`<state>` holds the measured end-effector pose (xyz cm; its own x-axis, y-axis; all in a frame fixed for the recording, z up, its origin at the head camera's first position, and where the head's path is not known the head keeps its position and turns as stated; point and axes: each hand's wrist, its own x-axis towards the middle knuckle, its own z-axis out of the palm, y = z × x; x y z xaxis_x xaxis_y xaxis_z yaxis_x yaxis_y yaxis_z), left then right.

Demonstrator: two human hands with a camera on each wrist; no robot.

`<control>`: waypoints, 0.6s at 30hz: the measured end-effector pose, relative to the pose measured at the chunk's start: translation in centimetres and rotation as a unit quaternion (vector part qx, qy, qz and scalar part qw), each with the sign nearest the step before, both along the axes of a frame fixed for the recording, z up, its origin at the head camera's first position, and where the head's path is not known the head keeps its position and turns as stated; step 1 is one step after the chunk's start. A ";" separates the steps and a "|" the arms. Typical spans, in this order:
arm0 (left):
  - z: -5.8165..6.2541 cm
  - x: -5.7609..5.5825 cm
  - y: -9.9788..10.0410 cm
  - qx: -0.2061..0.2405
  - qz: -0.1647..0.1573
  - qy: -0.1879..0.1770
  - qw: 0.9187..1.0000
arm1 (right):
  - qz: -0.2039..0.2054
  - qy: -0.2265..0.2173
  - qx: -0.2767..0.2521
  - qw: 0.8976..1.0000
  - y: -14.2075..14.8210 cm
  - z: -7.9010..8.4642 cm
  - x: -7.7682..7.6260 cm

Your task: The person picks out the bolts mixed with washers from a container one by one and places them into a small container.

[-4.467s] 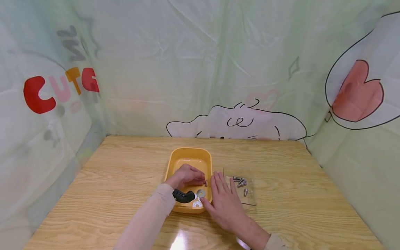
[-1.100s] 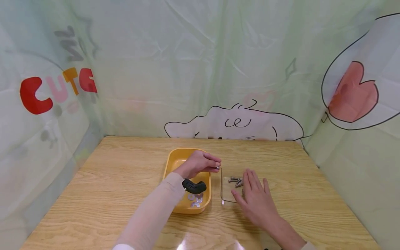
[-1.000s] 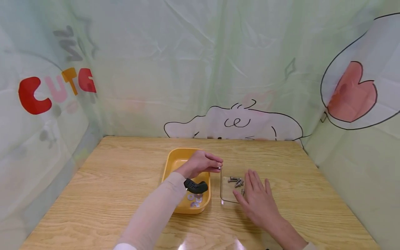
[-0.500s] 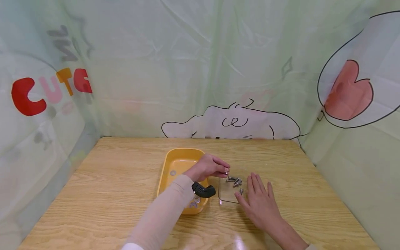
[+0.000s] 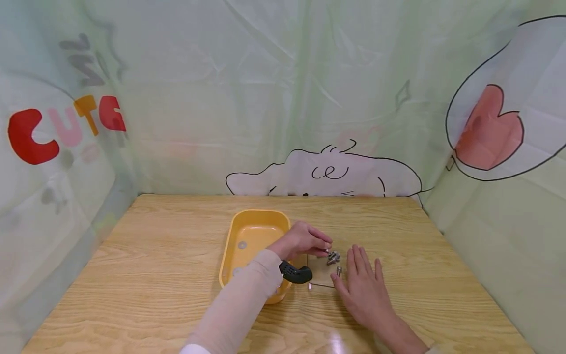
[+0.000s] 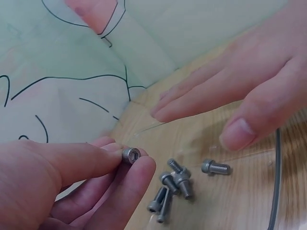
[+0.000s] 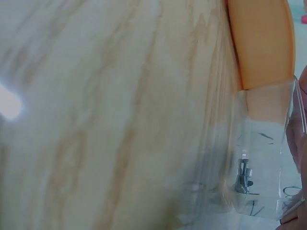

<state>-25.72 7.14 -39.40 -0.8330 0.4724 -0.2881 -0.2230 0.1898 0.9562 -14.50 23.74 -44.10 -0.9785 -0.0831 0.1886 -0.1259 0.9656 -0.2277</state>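
My left hand (image 5: 305,240) pinches a socket-head screw (image 6: 130,155) between thumb and fingers, its hex recess showing in the left wrist view. It hovers over the left part of a clear plastic box (image 7: 268,143). Inside the box lie several similar screws (image 6: 177,179) in a cluster, with a lone screw (image 6: 216,167) apart from them. My right hand (image 5: 364,287) lies with straight fingers along the box's right side; whether it touches the wall I cannot tell. In the right wrist view the box's clear wall and the screws show, with only part of a hand at the edge.
A yellow tray (image 5: 236,219) stands just left of the clear box. Several flat washers, one a grey washer (image 5: 241,245), lie in it, partly hidden by my left forearm and the black wrist device (image 5: 296,273). Both stand on a wooden table (image 5: 168,255) with printed curtains behind.
My left hand has left the yellow tray and moved right over the clear box, carrying the screw. My right hand has gone from the tray's right side to the box's right side.
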 end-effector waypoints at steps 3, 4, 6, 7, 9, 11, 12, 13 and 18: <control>-0.2 0.1 0.5 0.003 -0.003 -0.002 1.000 | 0.000 0.004 -0.002 1.000 0.0 -0.1 0.0; -0.3 0.2 0.6 0.004 -0.004 -0.005 1.000 | 0.000 0.004 -0.003 1.000 0.0 -0.2 0.0; -0.4 0.3 0.9 0.007 -0.005 -0.010 1.000 | 0.000 0.004 -0.003 1.000 0.0 -0.3 0.0; -0.4 0.4 1.0 0.006 -0.007 -0.008 1.000 | 0.000 0.004 -0.003 1.000 0.0 -0.4 0.0; -0.4 0.5 1.2 -0.003 -0.013 0.003 1.000 | -0.001 0.003 -0.003 1.000 0.0 -0.4 0.1; -0.4 0.7 1.3 -0.018 -0.022 0.019 0.999 | -0.003 0.003 -0.004 1.000 0.0 -0.4 0.1; -0.4 0.8 1.4 -0.025 -0.027 0.025 0.999 | -0.004 0.004 -0.004 1.000 0.0 -0.4 0.1; -0.4 0.8 1.4 -0.030 -0.031 0.031 0.999 | -0.004 0.003 -0.005 1.000 0.0 -0.4 0.1; -0.2 0.9 1.6 -0.047 -0.039 0.035 0.998 | -0.004 0.001 -0.009 1.000 0.0 -0.4 0.1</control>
<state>-24.83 8.71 -39.64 -0.8142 0.5105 -0.2765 -0.1378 0.2927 0.9462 -14.43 23.77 -44.52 -0.9789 -0.0727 0.1911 -0.1194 0.9621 -0.2452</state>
